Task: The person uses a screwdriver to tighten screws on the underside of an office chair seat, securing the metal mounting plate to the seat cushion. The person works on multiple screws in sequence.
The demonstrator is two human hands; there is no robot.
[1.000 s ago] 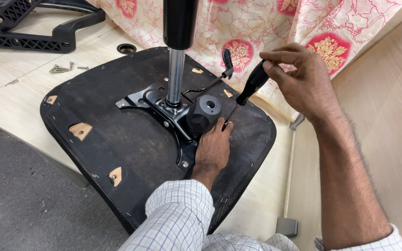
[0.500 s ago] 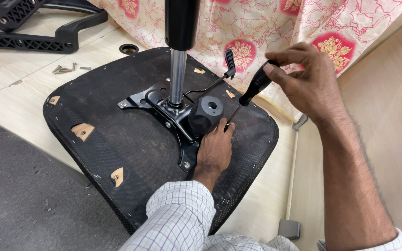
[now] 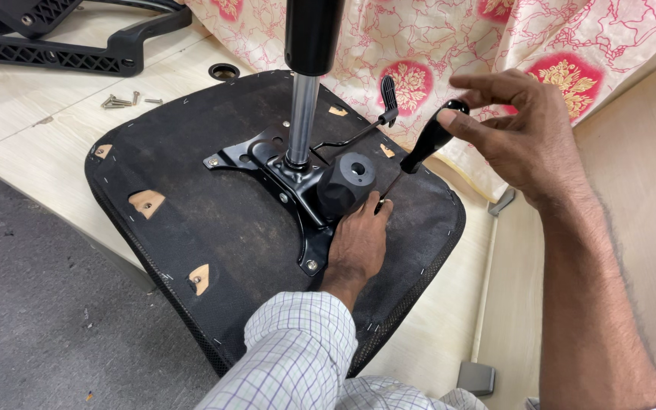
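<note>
An upturned black office chair seat lies on a pale wooden surface, with a black metal mechanism plate bolted to its underside. A chrome gas cylinder stands upright from the plate. My left hand rests on the seat beside the round black knob, steadying the tip of a screwdriver. My right hand grips the black screwdriver handle by its top, tilted toward the plate.
Several loose screws lie at the far left near a round hole. Black plastic chair parts sit at the top left. A pink flowered cloth hangs behind. Dark grey floor is at the lower left.
My right hand has shifted on the screwdriver handle, fingers now spread around its top. The left hand stays by the knob.
</note>
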